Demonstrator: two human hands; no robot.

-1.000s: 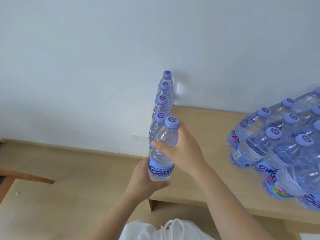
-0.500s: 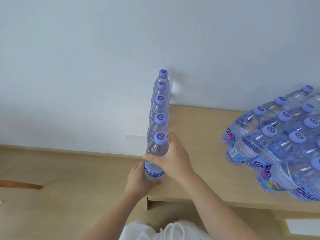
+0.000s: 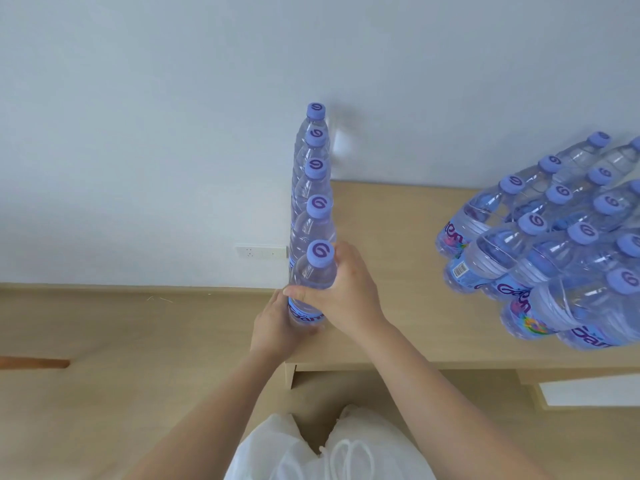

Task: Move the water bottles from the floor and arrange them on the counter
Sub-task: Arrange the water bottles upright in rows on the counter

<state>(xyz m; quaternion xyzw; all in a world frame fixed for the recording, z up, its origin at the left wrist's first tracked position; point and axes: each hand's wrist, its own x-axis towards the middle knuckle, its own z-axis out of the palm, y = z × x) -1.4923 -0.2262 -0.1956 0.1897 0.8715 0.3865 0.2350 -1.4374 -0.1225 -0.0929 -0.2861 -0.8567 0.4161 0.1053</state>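
Observation:
A clear water bottle with a purple cap stands upright at the front left corner of the wooden counter. My right hand grips its middle from the right. My left hand holds its labelled base from the left and below. Behind it several identical bottles stand in a straight row along the counter's left edge, back to the wall. A shrink-wrapped pack of bottles sits on the counter's right side.
The white wall rises behind the counter, with a socket low on it. Wooden floor spreads to the left. An open shelf lies below the counter front. White clothing with a cord fills the bottom.
Both hands brought the bottle down and away from me onto the counter's front left corner, in line with the row. It went from tilted in the air to upright.

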